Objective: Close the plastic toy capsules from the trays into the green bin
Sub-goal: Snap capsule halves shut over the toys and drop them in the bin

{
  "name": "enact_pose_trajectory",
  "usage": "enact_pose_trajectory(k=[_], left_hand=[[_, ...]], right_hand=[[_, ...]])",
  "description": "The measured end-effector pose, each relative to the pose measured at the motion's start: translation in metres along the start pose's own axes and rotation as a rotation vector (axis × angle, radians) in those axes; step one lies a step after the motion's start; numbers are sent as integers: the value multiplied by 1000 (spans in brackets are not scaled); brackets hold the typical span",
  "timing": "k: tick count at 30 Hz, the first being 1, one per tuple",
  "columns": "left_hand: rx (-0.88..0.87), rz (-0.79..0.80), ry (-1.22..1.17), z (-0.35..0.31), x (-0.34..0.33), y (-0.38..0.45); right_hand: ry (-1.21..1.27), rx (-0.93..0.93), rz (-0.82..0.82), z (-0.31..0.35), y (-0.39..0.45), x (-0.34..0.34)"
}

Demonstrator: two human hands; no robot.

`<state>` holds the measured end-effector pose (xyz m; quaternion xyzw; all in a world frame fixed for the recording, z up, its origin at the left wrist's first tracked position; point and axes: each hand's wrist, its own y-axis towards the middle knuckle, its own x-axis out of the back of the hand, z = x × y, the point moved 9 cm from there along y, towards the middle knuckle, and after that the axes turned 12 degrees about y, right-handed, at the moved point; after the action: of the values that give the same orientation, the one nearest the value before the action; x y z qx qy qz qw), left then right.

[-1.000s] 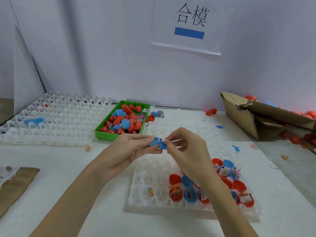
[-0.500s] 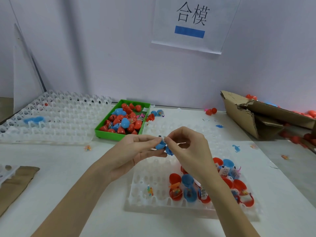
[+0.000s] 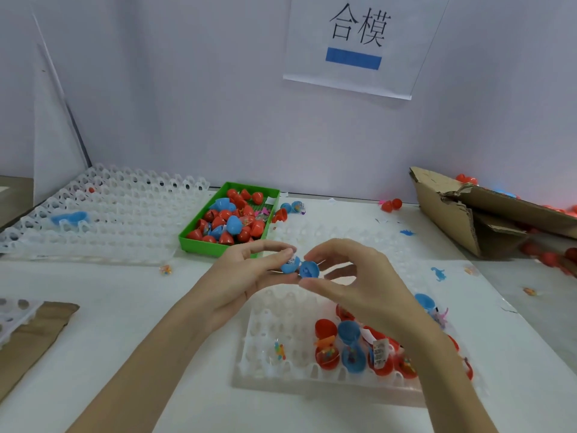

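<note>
An open blue capsule (image 3: 300, 267) hangs above the near clear tray (image 3: 281, 335), its two hinged halves side by side. My left hand (image 3: 249, 273) pinches the left half between thumb and fingers. My right hand (image 3: 352, 276) pinches the right half, whose hollow faces me. The tray holds several open red and blue capsules (image 3: 352, 348) with small toys inside. The green bin (image 3: 199, 242) at the back left of my hands holds several closed red and blue capsules.
A large stack of clear trays (image 3: 103, 214) fills the back left, one blue piece (image 3: 70, 217) on it. A torn cardboard box (image 3: 474, 214) lies at the right with red capsules beyond it. Loose capsules (image 3: 390, 205) sit near the wall.
Both hands drifted slightly right and lower. The capsule's halves have swung apart, and the right half now shows its hollow.
</note>
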<state>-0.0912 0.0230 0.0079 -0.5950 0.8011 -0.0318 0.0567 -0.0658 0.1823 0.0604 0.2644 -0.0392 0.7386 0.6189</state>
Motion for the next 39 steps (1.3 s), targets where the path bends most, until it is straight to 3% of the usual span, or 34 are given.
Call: enact_pose_trajectory(k=[8,14,22,30,35,37,39], left_hand=[[11,-38,-70,3,4,2],[-58,-24,160,-4,-1,-3],[-178,73,330,-14,-17,-7],[-213,127,385,-18,-19,-7],[-198,-11,310,-20,-2,-5],[-171,-165,254,-18,18,-3],[-137,-273,195,-14,34,-3]], right_hand=[[-167,55,-86,0,4,6],[-191,194,-251,14,0,17],[-132,123,-104,1,2,5],[-351,107,53,-7,5,-11],[-155,109,-202,9,2,7],[-75,94,-119,11,0,2],[-102,31,130,7,-5,-21]])
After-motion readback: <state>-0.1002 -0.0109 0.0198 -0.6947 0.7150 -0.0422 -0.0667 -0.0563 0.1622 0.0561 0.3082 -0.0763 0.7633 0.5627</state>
